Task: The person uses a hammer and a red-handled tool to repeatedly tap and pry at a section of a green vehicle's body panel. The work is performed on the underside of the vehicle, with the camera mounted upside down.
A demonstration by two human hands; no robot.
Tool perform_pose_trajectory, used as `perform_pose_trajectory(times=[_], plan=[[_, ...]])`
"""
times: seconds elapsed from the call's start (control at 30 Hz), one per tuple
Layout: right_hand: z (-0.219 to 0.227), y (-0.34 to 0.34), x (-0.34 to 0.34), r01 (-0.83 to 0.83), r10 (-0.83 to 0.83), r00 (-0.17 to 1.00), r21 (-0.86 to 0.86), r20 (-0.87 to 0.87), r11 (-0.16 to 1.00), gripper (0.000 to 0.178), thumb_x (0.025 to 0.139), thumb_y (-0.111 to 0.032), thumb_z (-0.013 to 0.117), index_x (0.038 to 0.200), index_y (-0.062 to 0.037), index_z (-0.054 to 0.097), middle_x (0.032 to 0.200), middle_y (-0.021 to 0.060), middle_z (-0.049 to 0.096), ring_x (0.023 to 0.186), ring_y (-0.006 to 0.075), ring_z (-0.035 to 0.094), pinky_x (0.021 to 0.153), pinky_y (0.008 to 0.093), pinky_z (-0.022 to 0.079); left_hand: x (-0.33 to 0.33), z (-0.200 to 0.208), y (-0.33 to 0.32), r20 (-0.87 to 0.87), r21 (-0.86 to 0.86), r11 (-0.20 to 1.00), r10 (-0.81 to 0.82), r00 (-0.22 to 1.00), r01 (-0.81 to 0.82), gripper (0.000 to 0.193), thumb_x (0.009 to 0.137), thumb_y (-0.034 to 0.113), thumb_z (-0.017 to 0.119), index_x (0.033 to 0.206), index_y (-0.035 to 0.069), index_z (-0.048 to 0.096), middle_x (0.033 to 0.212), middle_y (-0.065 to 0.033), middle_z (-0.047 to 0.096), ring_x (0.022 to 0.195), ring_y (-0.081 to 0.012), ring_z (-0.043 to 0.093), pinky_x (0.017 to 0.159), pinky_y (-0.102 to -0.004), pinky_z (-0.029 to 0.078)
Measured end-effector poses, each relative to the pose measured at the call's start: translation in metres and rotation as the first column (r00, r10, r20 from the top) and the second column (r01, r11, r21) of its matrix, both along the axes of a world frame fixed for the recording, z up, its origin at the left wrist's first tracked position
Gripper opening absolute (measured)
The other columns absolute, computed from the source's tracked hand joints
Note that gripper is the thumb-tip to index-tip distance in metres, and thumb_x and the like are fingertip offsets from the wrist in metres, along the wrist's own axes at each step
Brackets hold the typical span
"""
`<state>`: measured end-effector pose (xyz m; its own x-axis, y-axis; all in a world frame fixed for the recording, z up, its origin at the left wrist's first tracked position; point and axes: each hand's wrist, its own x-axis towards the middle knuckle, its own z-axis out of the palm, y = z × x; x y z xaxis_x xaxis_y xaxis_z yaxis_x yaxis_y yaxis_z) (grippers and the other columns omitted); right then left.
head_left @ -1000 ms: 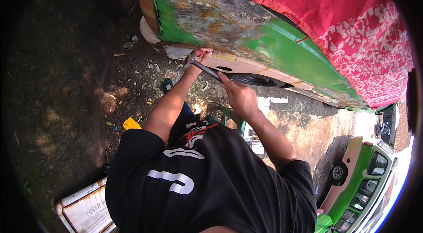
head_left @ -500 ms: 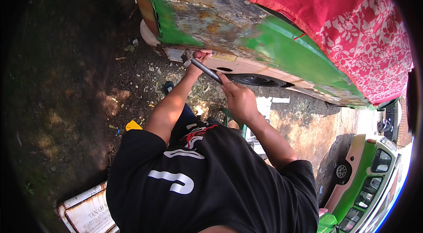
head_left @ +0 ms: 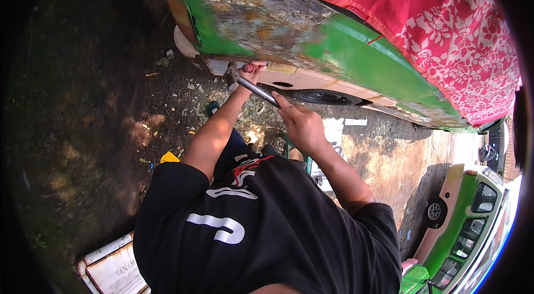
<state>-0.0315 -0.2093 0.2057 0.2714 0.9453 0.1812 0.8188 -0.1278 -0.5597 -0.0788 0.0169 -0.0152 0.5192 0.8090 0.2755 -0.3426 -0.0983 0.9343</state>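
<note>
1. Gripping a metal hammer [head_left: 253, 85] by the lower end of its handle: right hand [head_left: 300, 124], fingers curled tight around the shaft, thumb lying along it.
2. Pointing up and to the left from that fist, the hammer's head meeting the lower edge of the green car body panel [head_left: 261, 21], right beside the left hand.
3. Pinching a small reddish-handled tool [head_left: 248, 67] against the same lower edge of the panel: left hand [head_left: 251, 73], fingers pressed together around it, the tool's tip hidden against the metal.
4. Showing bare, rusty, paint-stripped metal across the middle of the panel, with green paint remaining at its left end and toward its right.
5. Lying draped over the top right of the panel: a red cloth with white flower print [head_left: 439, 33].
6. Sitting under the panel, just right of the hammer: a dark wheel [head_left: 322, 96], tucked in the pale sill.
7. Spreading below the panel: dirt ground [head_left: 139, 121] strewn with small chips and scraps, a yellow scrap [head_left: 169, 157] lying well below the panel near the left elbow.
8. Standing well away from the panel, at the lower right edge: a second green vehicle [head_left: 461, 227].
9. Lying far below the panel, at the lower left: a white board [head_left: 114, 269].
</note>
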Motion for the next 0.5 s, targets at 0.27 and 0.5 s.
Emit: perform_pose_trajectory(times=[0.27,0.5], plan=[[-0.012,-0.01,0.009,0.076,-0.081,0.994,-0.067,-0.07,0.995,0.042,0.094,-0.019,0.061,0.136,-0.0261,0.057,0.071,0.0189,0.064,0.062,0.0368,0.063,0.059,0.0435,0.05,-0.005,-0.032,-0.004,-0.069,0.023,0.999,0.046,0.997,-0.045,0.009,0.085,-0.004,0.069,0.092,0.001,0.068,0.102,-0.0103,0.071,0.094,-0.0162,0.067,0.086,-0.0305,0.053],[-0.002,-0.026,0.011,0.135,-0.199,0.939,-0.232,-0.28,0.963,0.043,0.095,-0.017,0.061,0.138,-0.0204,0.056,0.072,0.0224,0.061,0.053,0.0229,0.055,0.06,0.0335,0.049,-0.013,0.016,-0.013,-0.021,0.041,0.997,0.062,0.998,-0.061,0.014,0.087,-0.006,0.065,0.098,0.001,0.069,0.107,-0.0107,0.071,0.097,-0.0155,0.066,0.087,-0.0285,0.052]])
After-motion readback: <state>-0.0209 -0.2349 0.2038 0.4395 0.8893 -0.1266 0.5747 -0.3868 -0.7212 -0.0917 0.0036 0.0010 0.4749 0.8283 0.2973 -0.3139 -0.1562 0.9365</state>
